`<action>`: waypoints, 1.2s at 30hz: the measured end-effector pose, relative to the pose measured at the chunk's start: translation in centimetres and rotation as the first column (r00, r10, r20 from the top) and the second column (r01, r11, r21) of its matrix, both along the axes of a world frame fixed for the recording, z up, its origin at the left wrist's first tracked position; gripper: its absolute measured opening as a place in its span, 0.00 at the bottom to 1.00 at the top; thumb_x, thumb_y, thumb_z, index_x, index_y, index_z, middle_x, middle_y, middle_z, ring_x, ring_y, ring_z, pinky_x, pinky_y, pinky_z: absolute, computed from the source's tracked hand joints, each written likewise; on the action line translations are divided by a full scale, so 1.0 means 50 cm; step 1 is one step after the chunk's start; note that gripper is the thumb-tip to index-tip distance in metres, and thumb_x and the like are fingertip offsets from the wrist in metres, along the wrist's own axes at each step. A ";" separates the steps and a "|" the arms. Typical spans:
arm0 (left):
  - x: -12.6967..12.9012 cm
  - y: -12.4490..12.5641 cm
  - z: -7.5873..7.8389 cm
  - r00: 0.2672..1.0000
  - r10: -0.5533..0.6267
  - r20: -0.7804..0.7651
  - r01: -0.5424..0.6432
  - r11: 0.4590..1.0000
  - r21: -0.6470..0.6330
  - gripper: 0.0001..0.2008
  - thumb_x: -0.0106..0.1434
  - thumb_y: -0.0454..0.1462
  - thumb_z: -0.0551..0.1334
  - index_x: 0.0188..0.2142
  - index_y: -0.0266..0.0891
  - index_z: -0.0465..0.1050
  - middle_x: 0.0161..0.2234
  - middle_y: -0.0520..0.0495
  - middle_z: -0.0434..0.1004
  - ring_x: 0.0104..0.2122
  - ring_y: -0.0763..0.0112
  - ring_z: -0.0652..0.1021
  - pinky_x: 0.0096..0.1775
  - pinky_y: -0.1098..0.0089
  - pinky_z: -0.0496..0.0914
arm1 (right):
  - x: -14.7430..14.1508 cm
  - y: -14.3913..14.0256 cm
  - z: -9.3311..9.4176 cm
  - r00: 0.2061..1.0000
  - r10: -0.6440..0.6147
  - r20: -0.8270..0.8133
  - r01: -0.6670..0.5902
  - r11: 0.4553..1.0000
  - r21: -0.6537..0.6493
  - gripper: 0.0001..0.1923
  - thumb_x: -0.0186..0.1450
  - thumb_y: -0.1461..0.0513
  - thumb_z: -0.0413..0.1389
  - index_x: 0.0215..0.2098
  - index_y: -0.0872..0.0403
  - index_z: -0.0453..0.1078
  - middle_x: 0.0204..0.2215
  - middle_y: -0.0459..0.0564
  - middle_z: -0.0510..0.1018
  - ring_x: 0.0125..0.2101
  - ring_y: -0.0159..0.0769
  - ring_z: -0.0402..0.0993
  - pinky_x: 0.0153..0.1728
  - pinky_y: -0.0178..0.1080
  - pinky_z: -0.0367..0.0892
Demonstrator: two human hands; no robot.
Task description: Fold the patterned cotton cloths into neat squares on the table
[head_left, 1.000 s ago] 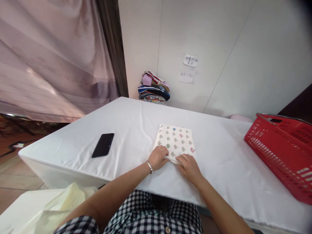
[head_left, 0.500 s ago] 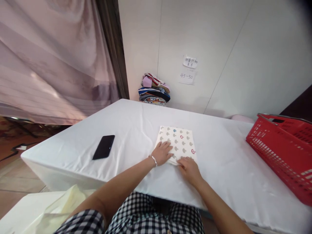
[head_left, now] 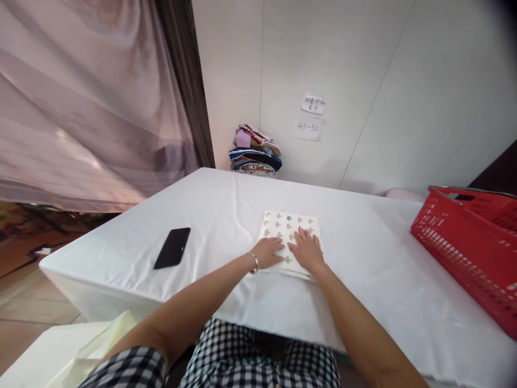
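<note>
A folded cream cloth point(head_left: 286, 225) printed with small grey, blue and red shapes lies flat on the white-covered table point(head_left: 226, 215). My left hand point(head_left: 269, 251), a bracelet at its wrist, rests palm down on the cloth's near left part. My right hand point(head_left: 307, 249) lies flat on the cloth's near right part, fingers spread toward the far edge. Both hands press on the cloth; neither grips it.
A black phone point(head_left: 172, 247) lies on the table to the left. A red plastic basket point(head_left: 472, 237) stands at the right edge. A stack of folded clothes point(head_left: 255, 151) sits against the wall at the table's far side. A curtain point(head_left: 89, 97) hangs at left.
My right hand has slid from the cloth's near edge up onto its top. My left hand has flattened on the cloth, which now looks slightly shorter.
</note>
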State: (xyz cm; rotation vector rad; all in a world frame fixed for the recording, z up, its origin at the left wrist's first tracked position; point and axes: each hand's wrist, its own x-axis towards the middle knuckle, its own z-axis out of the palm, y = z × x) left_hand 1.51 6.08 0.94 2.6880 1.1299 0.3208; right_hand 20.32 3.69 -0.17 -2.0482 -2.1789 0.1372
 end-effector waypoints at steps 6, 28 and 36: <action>0.039 0.053 0.009 0.968 0.250 -0.014 -0.249 0.967 0.054 0.27 0.63 0.48 0.51 0.59 0.41 0.57 0.62 0.41 0.52 0.62 0.54 0.52 0.57 0.46 0.51 | 0.001 0.001 -0.001 1.000 -0.013 -0.023 0.012 0.999 -0.035 0.29 0.67 0.50 0.38 0.62 0.54 0.51 0.65 0.54 0.44 0.63 0.45 0.37 0.58 0.53 0.36; 0.081 0.158 0.019 0.927 0.368 -0.074 -0.371 0.928 -0.040 0.29 0.64 0.52 0.43 0.60 0.44 0.54 0.65 0.47 0.44 0.63 0.60 0.45 0.59 0.48 0.42 | 0.089 0.108 -0.020 0.943 -0.261 -0.207 0.251 0.965 -0.071 0.35 0.65 0.46 0.36 0.64 0.56 0.44 0.65 0.50 0.41 0.63 0.48 0.37 0.58 0.45 0.45; 0.074 0.162 -0.020 0.914 0.399 -0.076 -0.406 0.905 -0.130 0.31 0.63 0.51 0.42 0.63 0.44 0.47 0.66 0.51 0.37 0.64 0.60 0.40 0.58 0.49 0.49 | 0.070 0.125 0.024 0.967 -0.255 -0.027 0.250 0.961 -0.116 0.33 0.65 0.48 0.37 0.62 0.58 0.50 0.64 0.54 0.44 0.63 0.51 0.32 0.58 0.55 0.35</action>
